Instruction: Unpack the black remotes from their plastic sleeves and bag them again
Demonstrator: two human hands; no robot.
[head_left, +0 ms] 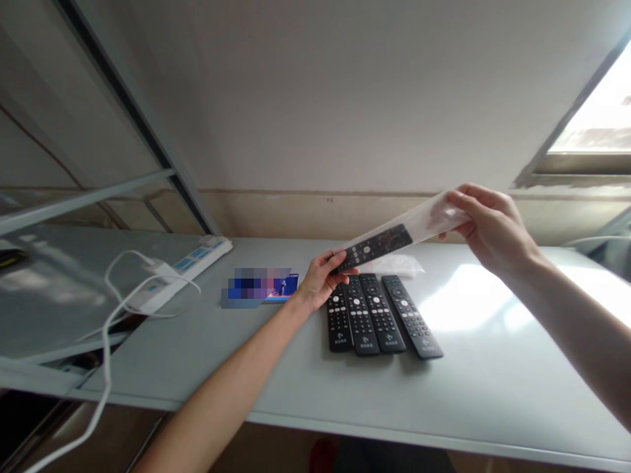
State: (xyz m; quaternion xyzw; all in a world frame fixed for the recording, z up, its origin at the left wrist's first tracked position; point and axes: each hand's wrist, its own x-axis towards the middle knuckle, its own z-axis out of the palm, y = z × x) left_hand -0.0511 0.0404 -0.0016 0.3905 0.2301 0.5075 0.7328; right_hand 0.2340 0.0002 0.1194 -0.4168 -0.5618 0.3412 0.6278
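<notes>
A black remote control (377,247) is partly inside a clear plastic sleeve (424,214), both raised above the table and slanting up to the right. My left hand (323,281) pinches the remote's lower left end between thumb and fingers. At the upper right, my right hand (486,220) is closed on the far end of the sleeve. Below them several black remotes lie side by side on the table, among them a right-hand remote (413,316) set slightly apart and a left-hand remote (339,322). Another clear plastic sleeve (397,265) lies flat behind the row.
A phone (283,287) with a lit, partly blurred screen lies left of my left hand. Farther left, a white power strip (185,272) with a plugged-in charger and white cable (106,348) rests on the pale table (473,394). A wall stands behind, and a window at upper right.
</notes>
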